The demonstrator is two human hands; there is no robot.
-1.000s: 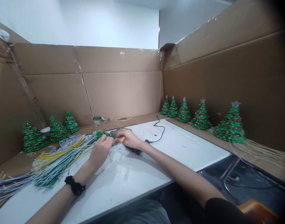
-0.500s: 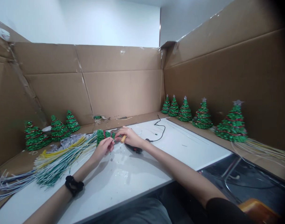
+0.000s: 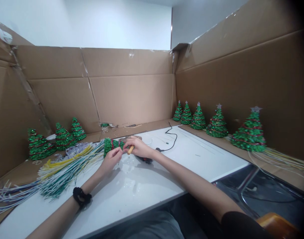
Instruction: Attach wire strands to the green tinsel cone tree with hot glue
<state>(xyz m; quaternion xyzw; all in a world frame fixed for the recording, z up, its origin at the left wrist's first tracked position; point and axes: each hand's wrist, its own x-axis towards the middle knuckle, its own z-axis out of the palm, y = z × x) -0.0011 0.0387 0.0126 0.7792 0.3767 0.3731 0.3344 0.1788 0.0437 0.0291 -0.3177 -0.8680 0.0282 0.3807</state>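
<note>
A green tinsel-like Christmas tree (image 3: 108, 146) with red bands lies on its side on the white table, just beyond my hands. My left hand (image 3: 114, 156) is closed in a pinch at its near side; whatever is between the fingertips is too small to make out. My right hand (image 3: 139, 147) is closed around a short tan stick (image 3: 130, 150), whose end pokes out below the fingers. Both sets of fingertips almost meet. Under my right hand sits a black tool (image 3: 145, 160), partly hidden by it.
Several finished-looking trees with stars (image 3: 249, 131) line the right cardboard wall. Trees without stars (image 3: 41, 145) stand at left. Bundles of white, yellow and green strands (image 3: 64, 176) spread over the table's left side. A black cord (image 3: 176, 137) curls across the white tabletop (image 3: 204, 156).
My left fingertips have closed in and turned slightly, and the strand seen between the hands no longer shows. The tan stick has tilted a little to the left.
</note>
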